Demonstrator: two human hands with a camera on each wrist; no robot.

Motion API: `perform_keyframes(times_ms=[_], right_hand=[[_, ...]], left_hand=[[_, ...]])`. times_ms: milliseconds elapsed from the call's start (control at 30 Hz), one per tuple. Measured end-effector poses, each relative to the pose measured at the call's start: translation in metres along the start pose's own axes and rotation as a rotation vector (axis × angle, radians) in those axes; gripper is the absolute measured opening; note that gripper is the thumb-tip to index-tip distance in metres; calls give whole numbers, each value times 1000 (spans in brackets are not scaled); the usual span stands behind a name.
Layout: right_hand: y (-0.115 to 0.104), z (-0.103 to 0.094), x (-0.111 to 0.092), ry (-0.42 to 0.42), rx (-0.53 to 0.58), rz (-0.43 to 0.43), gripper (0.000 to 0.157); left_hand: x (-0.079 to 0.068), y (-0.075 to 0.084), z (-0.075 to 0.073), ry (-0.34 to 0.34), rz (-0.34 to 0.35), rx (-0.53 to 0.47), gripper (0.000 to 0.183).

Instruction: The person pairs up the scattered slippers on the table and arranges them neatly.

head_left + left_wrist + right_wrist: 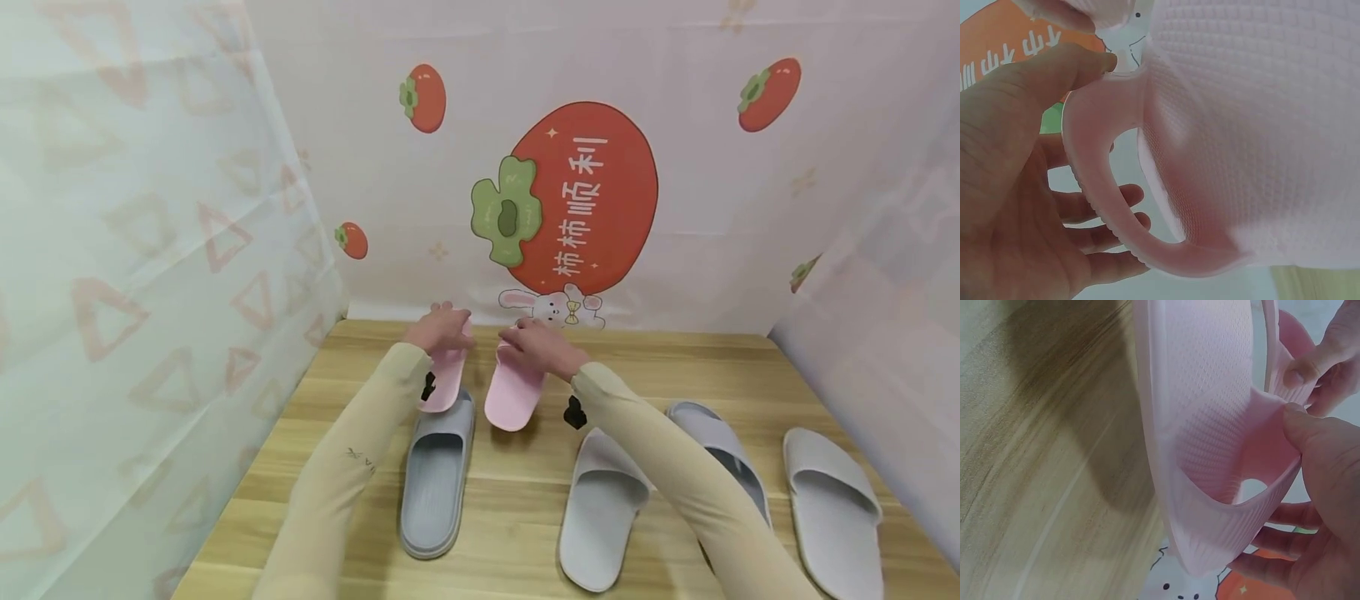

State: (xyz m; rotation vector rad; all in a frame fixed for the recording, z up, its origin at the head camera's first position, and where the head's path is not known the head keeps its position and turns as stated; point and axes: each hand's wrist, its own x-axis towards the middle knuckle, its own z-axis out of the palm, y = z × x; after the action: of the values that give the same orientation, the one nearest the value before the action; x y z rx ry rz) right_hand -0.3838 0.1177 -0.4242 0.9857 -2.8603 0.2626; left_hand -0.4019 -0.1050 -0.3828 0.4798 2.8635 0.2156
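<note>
In the head view my left hand (442,327) holds a pink slipper (447,379) at its strap end. The left wrist view shows the thumb on the strap (1094,144) and the fingers curled behind it. Beside it, my right hand (546,346) grips the other pink slipper (513,396). Its thumb and fingers pinch the strap (1254,509) in the right wrist view. Both slippers point their toes at the back wall, and the right one casts a shadow on the wood. Just in front of the left pink slipper lies a blue-grey slipper (431,492).
A light grey slipper (603,508) lies right of centre on the wooden surface (502,517). Farther right are another blue-grey slipper (701,421), partly behind my right sleeve, and a second light grey slipper (832,508). Printed cloth walls (360,133) stand behind and at the sides.
</note>
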Motion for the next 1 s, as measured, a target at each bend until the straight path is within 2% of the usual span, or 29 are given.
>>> perform_keyframes(times_ms=[200, 333, 600, 867, 1000], right_hand=[[3, 1, 6, -59, 19, 39, 39], [9, 5, 11, -64, 33, 43, 41], [12, 13, 22, -51, 44, 22, 43], [19, 20, 27, -59, 84, 44, 48], [26, 21, 28, -58, 92, 49, 49]], left_hand=[[9, 3, 3, -20, -35, -40, 77], [15, 4, 4, -18, -54, -48, 77], [33, 14, 10, -1, 21, -15, 69], [44, 15, 19, -12, -21, -62, 75], [48, 14, 19, -21, 6, -68, 75]])
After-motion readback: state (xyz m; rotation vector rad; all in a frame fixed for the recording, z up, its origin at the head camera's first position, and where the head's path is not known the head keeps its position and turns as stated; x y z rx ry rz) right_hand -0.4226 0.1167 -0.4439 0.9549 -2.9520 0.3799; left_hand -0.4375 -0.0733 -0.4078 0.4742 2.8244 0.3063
